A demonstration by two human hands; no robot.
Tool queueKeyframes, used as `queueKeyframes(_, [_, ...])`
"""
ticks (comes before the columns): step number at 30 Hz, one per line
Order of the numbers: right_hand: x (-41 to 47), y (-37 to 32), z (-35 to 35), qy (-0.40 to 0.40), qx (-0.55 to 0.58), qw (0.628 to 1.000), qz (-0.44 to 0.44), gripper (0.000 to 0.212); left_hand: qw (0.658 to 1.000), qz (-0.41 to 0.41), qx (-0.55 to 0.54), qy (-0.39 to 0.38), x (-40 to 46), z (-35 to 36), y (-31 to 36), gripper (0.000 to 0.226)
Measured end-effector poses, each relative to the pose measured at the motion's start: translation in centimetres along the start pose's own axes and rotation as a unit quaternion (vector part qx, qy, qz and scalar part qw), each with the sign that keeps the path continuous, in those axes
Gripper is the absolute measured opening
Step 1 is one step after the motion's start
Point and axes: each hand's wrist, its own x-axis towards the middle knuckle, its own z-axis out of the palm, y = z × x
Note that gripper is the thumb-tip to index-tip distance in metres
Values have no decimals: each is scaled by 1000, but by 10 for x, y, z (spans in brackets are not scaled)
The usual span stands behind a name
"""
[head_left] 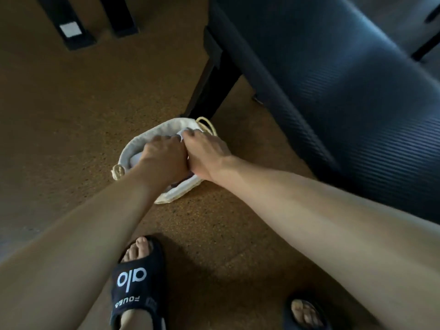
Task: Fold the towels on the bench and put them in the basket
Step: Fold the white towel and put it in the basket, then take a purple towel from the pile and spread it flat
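1. In the head view, the basket [152,136], a cream fabric one with rope handles, stood on the brown speckled floor [71,115] in the middle of the frame, just beside the black leg of the bench [209,86].
2. The bench itself, with a dark ribbed seat [345,96], filled the upper right of the frame.
3. Both hands were down in the basket, touching each other side by side.
4. The left hand [162,158] had its fingers curled over a white towel [134,160] inside the basket.
5. The right hand [207,151] pinched a white edge of the towel at its fingertips [190,133].
6. A second, darker cloth [178,184] showed under the wrists, but I cannot tell what it was.
7. At the bottom of the frame, two feet in black slides [138,282] stood on the floor.
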Motion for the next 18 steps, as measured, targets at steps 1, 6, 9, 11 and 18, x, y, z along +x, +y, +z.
queueKeyframes(1, [-11, 1, -18, 26, 2, 1000, -9, 38, 1000, 4, 24, 12, -7, -18, 4, 49])
queueKeyframes(6, [-103, 17, -116, 181, -14, 982, -45, 39, 983, 63, 116, 125, -66, -116, 35, 37])
queueKeyframes(9, [-171, 39, -166, 232, 24, 972, -17, 45, 976, 123, 94, 153, -104, -162, 65, 36])
queueKeyframes(11, [-221, 62, -193, 241, 39, 969, 24, 49, 977, 152, 42, 146, -128, -190, 100, 40])
queueKeyframes(18, [-401, 173, -235, 101, 37, 953, 283, 22, 942, 297, -100, 116, -214, -237, 274, 54])
